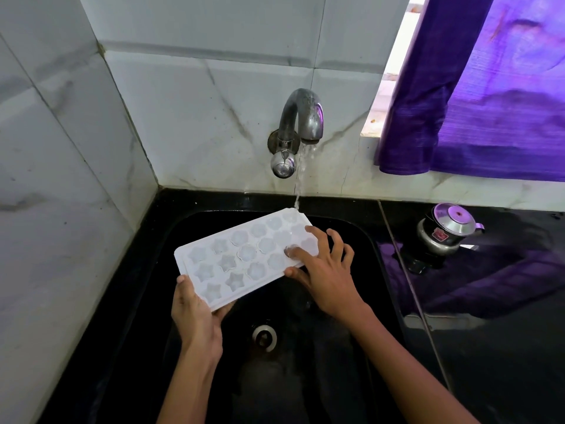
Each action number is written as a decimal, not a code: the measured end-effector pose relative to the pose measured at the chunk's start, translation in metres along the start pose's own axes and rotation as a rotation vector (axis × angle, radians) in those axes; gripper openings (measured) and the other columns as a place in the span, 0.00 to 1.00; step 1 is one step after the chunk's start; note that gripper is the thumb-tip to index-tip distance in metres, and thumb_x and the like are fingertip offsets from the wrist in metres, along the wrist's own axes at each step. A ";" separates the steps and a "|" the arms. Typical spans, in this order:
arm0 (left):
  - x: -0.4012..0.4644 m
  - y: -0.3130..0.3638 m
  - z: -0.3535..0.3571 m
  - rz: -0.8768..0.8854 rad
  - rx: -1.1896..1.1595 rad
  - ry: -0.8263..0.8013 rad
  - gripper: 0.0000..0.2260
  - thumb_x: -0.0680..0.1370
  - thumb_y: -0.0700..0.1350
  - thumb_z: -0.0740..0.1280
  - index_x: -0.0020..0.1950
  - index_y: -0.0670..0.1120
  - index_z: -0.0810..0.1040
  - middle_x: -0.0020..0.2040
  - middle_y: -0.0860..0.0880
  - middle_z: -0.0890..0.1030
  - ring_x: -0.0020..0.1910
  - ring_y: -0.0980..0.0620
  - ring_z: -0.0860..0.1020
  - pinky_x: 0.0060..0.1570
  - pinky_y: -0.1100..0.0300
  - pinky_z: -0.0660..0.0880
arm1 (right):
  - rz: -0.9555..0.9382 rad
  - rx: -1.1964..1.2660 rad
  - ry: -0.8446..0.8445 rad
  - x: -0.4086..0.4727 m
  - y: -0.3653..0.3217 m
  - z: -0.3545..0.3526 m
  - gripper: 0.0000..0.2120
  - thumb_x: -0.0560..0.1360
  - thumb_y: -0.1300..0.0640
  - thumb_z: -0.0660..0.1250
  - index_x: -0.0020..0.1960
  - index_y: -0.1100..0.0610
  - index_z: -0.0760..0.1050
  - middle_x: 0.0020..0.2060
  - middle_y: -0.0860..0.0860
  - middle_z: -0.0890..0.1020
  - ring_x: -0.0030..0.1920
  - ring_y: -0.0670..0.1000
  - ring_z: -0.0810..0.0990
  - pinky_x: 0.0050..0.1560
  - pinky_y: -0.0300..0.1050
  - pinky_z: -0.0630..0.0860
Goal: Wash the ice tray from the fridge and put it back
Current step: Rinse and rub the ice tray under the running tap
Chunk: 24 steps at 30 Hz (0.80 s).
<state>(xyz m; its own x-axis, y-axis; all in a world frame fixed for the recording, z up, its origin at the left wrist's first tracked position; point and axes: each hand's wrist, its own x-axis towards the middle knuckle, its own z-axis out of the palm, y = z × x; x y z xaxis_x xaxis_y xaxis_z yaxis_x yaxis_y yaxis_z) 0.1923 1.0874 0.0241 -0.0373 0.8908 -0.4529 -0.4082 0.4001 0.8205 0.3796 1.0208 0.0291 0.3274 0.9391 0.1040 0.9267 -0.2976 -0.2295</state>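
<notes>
Before me: purple curtain (489,96) hanging at the window upper right, small steel pot with lid (448,232) on my black counter (504,347), white marble-veined wall tiles (198,87) behind.

Home kitchen: tiled walls, tap (301,123) over black sink (360,240).

White marble-veined wall tiles (214,96) meet in a corner above a glossy black surface (504,347). At upper right, bright daylight comes through a window (397,56) half covered by a purple curtain (495,96), whose colour reflects in the polished black stone below.
</notes>
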 end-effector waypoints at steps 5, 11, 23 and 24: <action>0.001 -0.003 -0.002 -0.014 0.009 0.001 0.17 0.82 0.55 0.54 0.62 0.48 0.75 0.55 0.45 0.82 0.51 0.45 0.82 0.41 0.50 0.79 | -0.001 -0.056 0.004 -0.002 0.001 -0.005 0.18 0.75 0.36 0.58 0.60 0.41 0.73 0.75 0.50 0.56 0.74 0.62 0.46 0.68 0.60 0.44; -0.002 -0.009 0.001 -0.019 0.017 -0.010 0.16 0.82 0.55 0.55 0.61 0.48 0.76 0.54 0.45 0.83 0.50 0.45 0.82 0.40 0.50 0.80 | 0.034 -0.191 0.064 -0.008 0.000 -0.005 0.19 0.72 0.36 0.64 0.56 0.46 0.77 0.74 0.55 0.63 0.74 0.66 0.55 0.68 0.67 0.52; 0.002 -0.019 0.000 -0.065 0.048 -0.027 0.16 0.82 0.56 0.55 0.59 0.49 0.77 0.53 0.45 0.83 0.49 0.45 0.83 0.39 0.51 0.80 | 0.045 -0.154 0.006 -0.012 0.007 0.001 0.18 0.74 0.36 0.59 0.58 0.43 0.74 0.77 0.51 0.50 0.75 0.62 0.37 0.68 0.62 0.38; 0.003 -0.019 -0.001 -0.066 0.054 -0.025 0.16 0.82 0.55 0.56 0.59 0.49 0.77 0.53 0.45 0.84 0.49 0.45 0.83 0.38 0.51 0.80 | 0.026 -0.148 0.001 -0.012 0.008 0.000 0.18 0.74 0.36 0.59 0.57 0.43 0.74 0.76 0.51 0.51 0.74 0.61 0.36 0.68 0.61 0.37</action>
<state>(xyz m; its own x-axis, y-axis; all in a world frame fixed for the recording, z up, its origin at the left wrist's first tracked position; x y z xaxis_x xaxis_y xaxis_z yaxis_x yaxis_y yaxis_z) 0.1997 1.0824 0.0065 0.0109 0.8667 -0.4987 -0.3596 0.4688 0.8068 0.3833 1.0068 0.0256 0.3518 0.9307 0.1007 0.9349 -0.3439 -0.0874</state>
